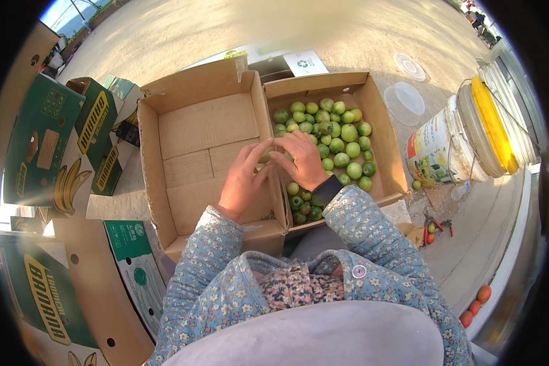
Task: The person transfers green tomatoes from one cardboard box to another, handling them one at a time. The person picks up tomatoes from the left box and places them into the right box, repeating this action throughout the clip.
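My left hand is over the inner wall of the left cardboard box, its fingers curled around a pale green tomato that they mostly hide. From the other side my right hand meets it, thumb and fingertips on the same tomato. Under and beyond my right hand, many green tomatoes lie in the right cardboard box. A few have a yellowish or orange tint. Small dark green scraps lie on the left box's floor near its front corner.
Banana cartons stand at the left, more cartons at the near left. Stacked buckets lie tipped at the right beside clear plastic lids. Red-handled pruning shears lie on the ground; red tomatoes line a ledge.
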`<state>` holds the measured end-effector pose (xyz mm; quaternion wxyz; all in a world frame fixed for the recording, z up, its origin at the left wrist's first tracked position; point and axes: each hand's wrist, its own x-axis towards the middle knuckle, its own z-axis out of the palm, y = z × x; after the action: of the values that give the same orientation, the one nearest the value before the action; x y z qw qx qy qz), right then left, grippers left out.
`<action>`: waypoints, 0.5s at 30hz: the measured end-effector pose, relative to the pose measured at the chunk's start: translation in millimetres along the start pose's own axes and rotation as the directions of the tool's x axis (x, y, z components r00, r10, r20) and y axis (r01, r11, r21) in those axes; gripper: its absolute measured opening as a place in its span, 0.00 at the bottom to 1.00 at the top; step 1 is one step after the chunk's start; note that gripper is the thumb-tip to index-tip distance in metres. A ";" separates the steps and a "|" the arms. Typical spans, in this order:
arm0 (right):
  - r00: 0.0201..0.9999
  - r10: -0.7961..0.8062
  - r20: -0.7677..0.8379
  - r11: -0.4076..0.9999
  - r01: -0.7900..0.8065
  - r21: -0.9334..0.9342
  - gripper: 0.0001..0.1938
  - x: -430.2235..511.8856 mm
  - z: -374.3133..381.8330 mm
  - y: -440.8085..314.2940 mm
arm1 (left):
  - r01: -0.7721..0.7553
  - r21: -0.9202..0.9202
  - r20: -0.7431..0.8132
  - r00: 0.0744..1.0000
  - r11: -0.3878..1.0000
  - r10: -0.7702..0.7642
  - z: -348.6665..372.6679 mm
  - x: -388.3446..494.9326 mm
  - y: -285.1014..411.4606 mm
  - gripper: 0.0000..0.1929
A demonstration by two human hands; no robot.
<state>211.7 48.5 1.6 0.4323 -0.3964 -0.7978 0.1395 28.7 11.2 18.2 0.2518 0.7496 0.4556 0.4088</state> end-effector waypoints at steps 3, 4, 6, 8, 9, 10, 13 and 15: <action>0.995 0.087 -0.043 0.970 -0.094 -0.223 0.15 0.6 1.1 13.2 | 0.214 0.056 -0.079 0.975 0.975 -0.210 -4.4 -3.5 -11.8 0.23; 0.992 0.121 -0.046 0.943 -0.130 -0.306 0.16 -0.4 2.1 17.6 | 0.313 0.078 -0.052 0.949 0.946 -0.310 -6.3 -3.6 -18.0 0.22; 0.995 0.095 0.011 0.913 -0.083 -0.400 0.20 -3.7 6.9 23.7 | 0.343 0.164 -0.044 0.939 0.925 -0.340 -7.4 -7.8 -29.3 0.23; 0.994 0.093 0.052 0.889 -0.059 -0.454 0.22 -4.5 10.5 28.4 | 0.359 0.245 -0.028 0.931 0.900 -0.364 -5.1 -11.5 -38.7 0.25; 0.993 0.102 0.066 0.884 -0.060 -0.464 0.22 -4.4 11.8 29.2 | 0.362 0.280 -0.014 0.928 0.889 -0.374 -3.8 -12.8 -41.6 0.26; 0.988 0.136 0.077 0.872 -0.082 -0.483 0.23 -3.8 12.2 29.3 | 0.385 0.313 0.025 0.911 0.868 -0.413 -3.6 -13.7 -43.0 0.26; 0.977 0.208 -0.041 0.889 -0.207 -0.409 0.21 -0.1 8.8 23.0 | 0.346 0.325 -0.013 0.932 0.880 -0.362 -3.3 -11.6 -36.4 0.30; 0.989 0.080 -0.121 0.966 -0.107 -0.234 0.20 2.1 2.7 15.2 | 0.258 0.158 -0.021 0.966 0.953 -0.258 -5.5 -7.9 -23.8 0.31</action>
<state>216.6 60.2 -7.4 0.4174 -0.4903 -0.7640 0.0401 10.8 15.1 0.2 0.2423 0.7014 0.5810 0.3344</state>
